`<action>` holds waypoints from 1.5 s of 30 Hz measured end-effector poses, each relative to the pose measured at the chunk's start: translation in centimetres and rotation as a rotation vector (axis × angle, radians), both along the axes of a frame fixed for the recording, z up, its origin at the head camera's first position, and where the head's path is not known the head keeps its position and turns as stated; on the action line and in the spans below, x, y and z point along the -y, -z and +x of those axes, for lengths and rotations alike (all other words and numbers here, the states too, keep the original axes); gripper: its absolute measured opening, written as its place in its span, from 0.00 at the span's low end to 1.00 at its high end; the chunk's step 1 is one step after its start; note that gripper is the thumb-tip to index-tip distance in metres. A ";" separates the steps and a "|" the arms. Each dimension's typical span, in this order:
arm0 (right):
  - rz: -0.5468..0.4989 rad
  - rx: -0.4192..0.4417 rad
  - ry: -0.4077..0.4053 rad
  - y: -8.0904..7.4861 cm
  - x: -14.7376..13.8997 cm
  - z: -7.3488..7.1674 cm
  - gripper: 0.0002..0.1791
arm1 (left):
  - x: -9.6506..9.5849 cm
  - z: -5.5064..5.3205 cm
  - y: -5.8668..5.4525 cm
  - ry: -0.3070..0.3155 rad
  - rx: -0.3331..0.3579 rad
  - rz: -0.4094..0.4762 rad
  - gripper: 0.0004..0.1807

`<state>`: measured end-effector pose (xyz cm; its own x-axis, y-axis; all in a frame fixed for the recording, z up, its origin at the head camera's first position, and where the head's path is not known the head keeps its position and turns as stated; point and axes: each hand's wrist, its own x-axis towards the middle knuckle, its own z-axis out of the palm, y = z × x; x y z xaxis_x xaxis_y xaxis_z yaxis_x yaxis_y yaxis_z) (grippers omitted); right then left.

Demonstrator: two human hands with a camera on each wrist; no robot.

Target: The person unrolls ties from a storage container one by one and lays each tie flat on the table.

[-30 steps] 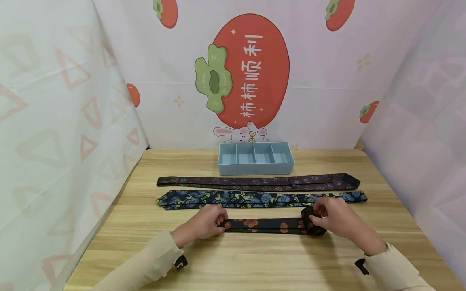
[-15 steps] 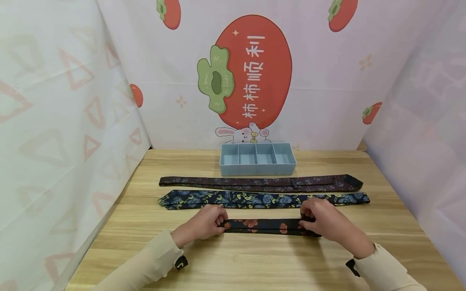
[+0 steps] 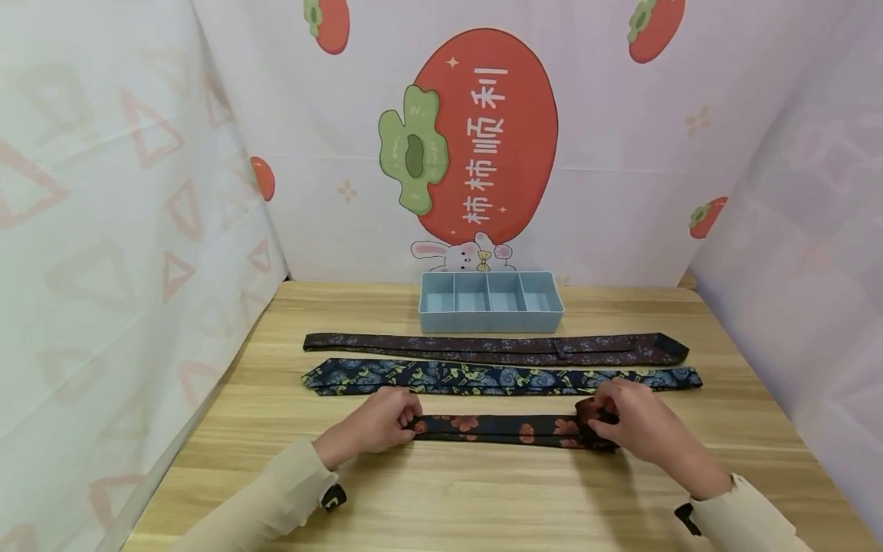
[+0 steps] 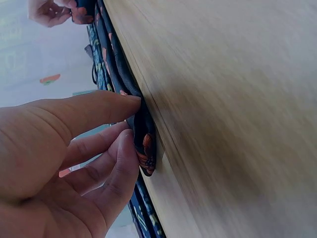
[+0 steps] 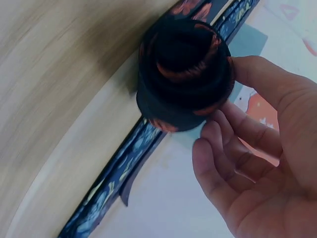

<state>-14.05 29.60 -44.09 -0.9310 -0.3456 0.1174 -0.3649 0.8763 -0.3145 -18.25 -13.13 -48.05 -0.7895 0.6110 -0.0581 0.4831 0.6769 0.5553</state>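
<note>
A dark necktie with orange flowers lies lengthwise nearest the person. Its right part is wound into a roll, whose coiled layers show in the right wrist view. My right hand holds this roll between thumb and fingers, close over the table. At the other end, my left hand pinches the tie; in the left wrist view the folded tip sticks out past the fingertips. Just behind lies a navy necktie with blue and yellow figures, and beyond it a dark maroon necktie with small blue flowers.
A light blue box divided into several compartments stands at the back of the wooden table. Behind it hangs a white cloth printed with persimmons and a rabbit. Pale cloth walls close in both sides.
My right hand moved left over the roll, then back right with it, and more flowered tie shows between the hands. My left hand shifted slightly left with its end. The head view turned a little.
</note>
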 end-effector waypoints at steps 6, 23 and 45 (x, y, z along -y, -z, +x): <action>-0.003 0.042 0.022 0.0 -1.5 0.0 0.11 | 0.9 0.0 0.0 -0.008 0.005 -0.003 0.09; -0.002 0.136 -0.020 -0.3 2.2 -1.2 0.12 | 1.4 0.2 0.1 -0.014 0.032 0.012 0.09; 0.004 0.013 0.152 0.4 -2.0 -0.6 0.13 | 2.6 0.2 -0.1 -0.035 0.004 -0.003 0.10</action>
